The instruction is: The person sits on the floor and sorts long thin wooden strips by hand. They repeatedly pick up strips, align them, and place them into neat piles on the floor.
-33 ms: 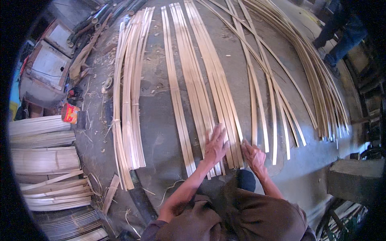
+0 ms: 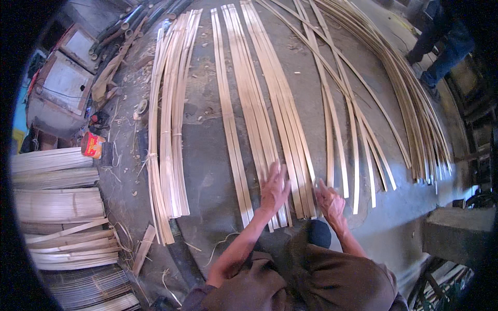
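Observation:
Long pale bamboo strips lie side by side on the floor in front of me. My left hand (image 2: 274,191) rests with fingers spread over the lower end of the middle group of strips (image 2: 249,88). Just right of it is another group of strips (image 2: 282,103), its outer edge beside my right hand (image 2: 331,201). That hand has its index finger stretched forward and its other fingers loosely bent, with nothing visible in it. A narrower pair of strips (image 2: 226,124) lies to the left of my left hand.
Bundled strips (image 2: 174,124) lie farther left, near stacked slat bundles (image 2: 62,205) and a red-and-yellow container (image 2: 93,145). Loose crossing strips (image 2: 355,135) and a large curved bundle (image 2: 410,103) lie right. A person's legs (image 2: 446,57) stand far right, beyond a concrete block (image 2: 459,233).
My left hand has shifted slightly left, off the right group's edge. My right hand has moved a little away from the strips. The whole view has shifted slightly.

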The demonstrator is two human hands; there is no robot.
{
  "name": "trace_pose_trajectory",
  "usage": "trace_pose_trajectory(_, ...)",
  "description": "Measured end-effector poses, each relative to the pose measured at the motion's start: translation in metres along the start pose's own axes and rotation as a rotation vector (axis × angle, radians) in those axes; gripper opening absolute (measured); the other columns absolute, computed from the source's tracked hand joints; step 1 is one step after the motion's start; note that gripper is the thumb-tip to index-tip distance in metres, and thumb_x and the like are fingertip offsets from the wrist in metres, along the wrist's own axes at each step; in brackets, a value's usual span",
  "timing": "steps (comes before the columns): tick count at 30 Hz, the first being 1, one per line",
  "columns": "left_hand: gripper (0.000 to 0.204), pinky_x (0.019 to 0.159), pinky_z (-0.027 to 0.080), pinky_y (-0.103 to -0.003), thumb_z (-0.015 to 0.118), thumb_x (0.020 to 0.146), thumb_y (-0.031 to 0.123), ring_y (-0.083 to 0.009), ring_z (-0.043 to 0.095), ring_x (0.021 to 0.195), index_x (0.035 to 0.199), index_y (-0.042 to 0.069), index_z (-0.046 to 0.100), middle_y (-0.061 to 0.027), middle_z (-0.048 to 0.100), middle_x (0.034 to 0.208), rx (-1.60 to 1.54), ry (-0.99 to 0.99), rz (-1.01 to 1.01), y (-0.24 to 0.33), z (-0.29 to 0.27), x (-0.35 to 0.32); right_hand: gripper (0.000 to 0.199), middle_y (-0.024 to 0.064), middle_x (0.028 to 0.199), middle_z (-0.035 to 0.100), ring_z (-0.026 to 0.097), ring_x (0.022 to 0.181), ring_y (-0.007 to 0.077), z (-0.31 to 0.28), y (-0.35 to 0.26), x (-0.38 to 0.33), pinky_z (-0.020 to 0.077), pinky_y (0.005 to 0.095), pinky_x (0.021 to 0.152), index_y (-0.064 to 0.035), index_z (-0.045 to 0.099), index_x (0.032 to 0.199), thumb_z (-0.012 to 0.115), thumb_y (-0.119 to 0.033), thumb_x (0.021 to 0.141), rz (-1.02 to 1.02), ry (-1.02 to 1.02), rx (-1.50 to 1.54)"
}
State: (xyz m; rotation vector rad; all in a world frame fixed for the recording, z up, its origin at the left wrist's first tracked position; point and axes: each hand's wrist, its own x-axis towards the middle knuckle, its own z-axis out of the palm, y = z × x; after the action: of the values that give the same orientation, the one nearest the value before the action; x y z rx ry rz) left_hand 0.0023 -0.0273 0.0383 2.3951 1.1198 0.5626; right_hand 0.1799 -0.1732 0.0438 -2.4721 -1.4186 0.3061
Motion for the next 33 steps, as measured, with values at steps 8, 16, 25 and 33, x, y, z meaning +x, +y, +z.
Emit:
trace_pose_trajectory(8, 0.065, 0.102, 0.037, -0.049, 0.067, 0.083, 0.021, -0.0426, 0.047, 0.118, 0.136, -0.007, 0.040, -0.0296, 0.049, 0.124, 0.045, 0.260, -0.548, -0.100, -0.036, -0.039, 0.029, -0.0016, 0.079, 0.057, 0.034, 0.052, 0.0037, 0.013, -0.100, -0.013, 0.0285, 0.0238, 0.045, -0.0028, 0.059, 0.123, 0.049, -0.007, 0.096, 0.247, -0.719, 1.327)
trace_pose_trajectory(16, 0.059, 0.095, 0.044, -0.047, 0.066, 0.081, 0.014, -0.0426, 0.056, 0.107, 0.131, -0.006, 0.043, -0.0271, 0.058, 0.113, -0.062, 0.249, -0.482, -0.100, -0.034, -0.031, 0.032, 0.0293, 0.075, 0.060, 0.063, 0.075, 0.0461, 0.070, -0.161, -0.034, 0.0467, 0.0524, 0.058, -0.0027, 0.045, 0.123, 0.052, -0.016, 0.095, -0.298, -0.463, 0.706)
trace_pose_trajectory(25, 0.025, 0.062, 0.046, -0.027, 0.069, 0.083, 0.008, -0.0087, 0.056, 0.072, 0.106, 0.001, 0.062, -0.0043, 0.064, 0.084, -0.978, 0.180, -0.712, -0.088, -0.056, -0.021, 0.031, -0.0027, 0.080, 0.057, 0.048, 0.063, 0.0075, 0.023, -0.167, -0.019, 0.0421, 0.0251, 0.055, -0.0043, 0.059, 0.112, 0.058, -0.031, 0.098, 0.055, -0.782, 1.130)
trace_pose_trajectory(33, 0.020, 0.057, 0.041, -0.026, 0.068, 0.084, 0.007, -0.0065, 0.051, 0.067, 0.103, 0.000, 0.064, -0.0009, 0.062, 0.078, -1.048, 0.198, -0.625, -0.092, -0.031, -0.004, 0.032, 0.0003, 0.084, 0.055, 0.054, 0.077, 0.0094, 0.031, -0.142, -0.003, 0.0490, 0.0279, 0.066, -0.0013, 0.056, 0.104, 0.055, -0.033, 0.100, 0.063, -0.882, 1.189)
